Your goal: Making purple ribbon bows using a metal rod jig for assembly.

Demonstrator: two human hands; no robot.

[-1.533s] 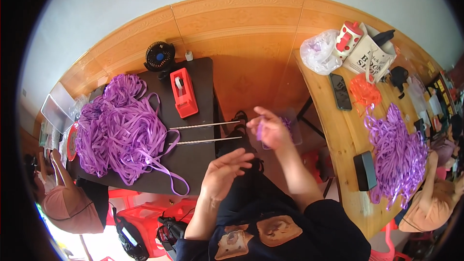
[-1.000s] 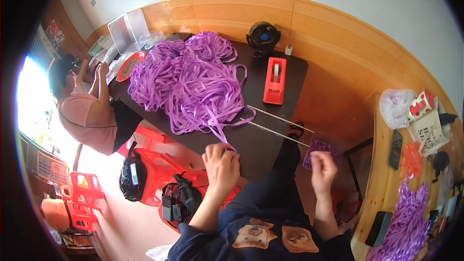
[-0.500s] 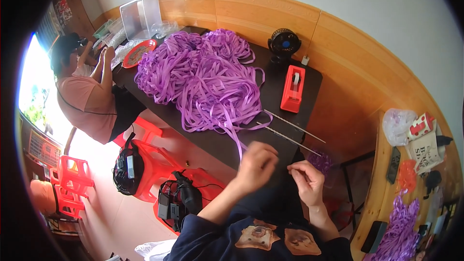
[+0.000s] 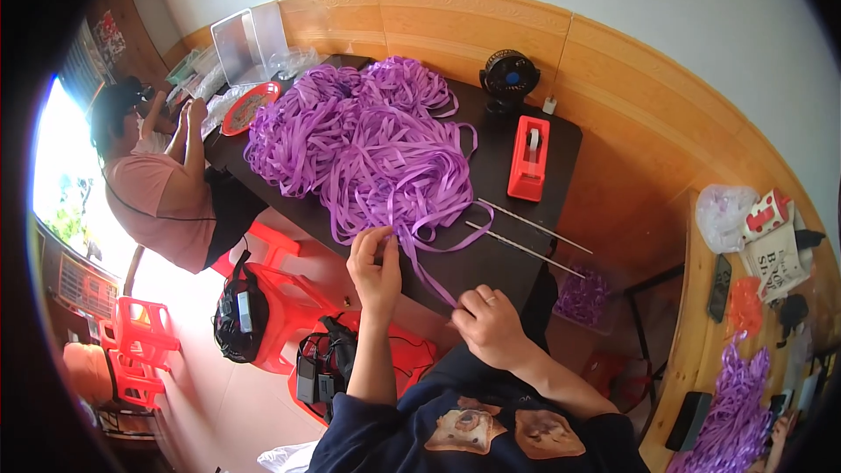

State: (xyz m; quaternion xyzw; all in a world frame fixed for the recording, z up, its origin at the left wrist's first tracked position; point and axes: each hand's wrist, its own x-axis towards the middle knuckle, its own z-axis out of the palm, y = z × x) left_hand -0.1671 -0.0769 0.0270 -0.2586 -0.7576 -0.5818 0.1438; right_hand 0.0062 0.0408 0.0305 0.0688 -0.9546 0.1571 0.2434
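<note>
A large heap of purple ribbon (image 4: pixel 399 162) covers much of the dark table (image 4: pixel 561 144). My left hand (image 4: pixel 375 270) is at the heap's near edge, thumb and fingertips pinched on the ribbon there. From that edge a flat strand of ribbon (image 4: pixel 427 277) slants down to my right hand (image 4: pixel 489 322). The right fingers are curled closed around its end, just off the table's near edge. Two thin, pale twisted sticks (image 4: pixel 526 248) lie to the right of the heap, their ends jutting past the table edge.
A red tape dispenser (image 4: pixel 529 162) and a small black fan (image 4: pixel 510 79) stand at the right. Another person (image 4: pixel 158 184) sits at the left by a red tray (image 4: pixel 250 108). Red stools (image 4: pixel 285 302) hold black gear. A wooden bench (image 4: pixel 679 368) carries more purple ribbon (image 4: pixel 723 403).
My left hand has moved left to the heap's edge. My right hand has come left and now grips the strand that ran to my left hand before.
</note>
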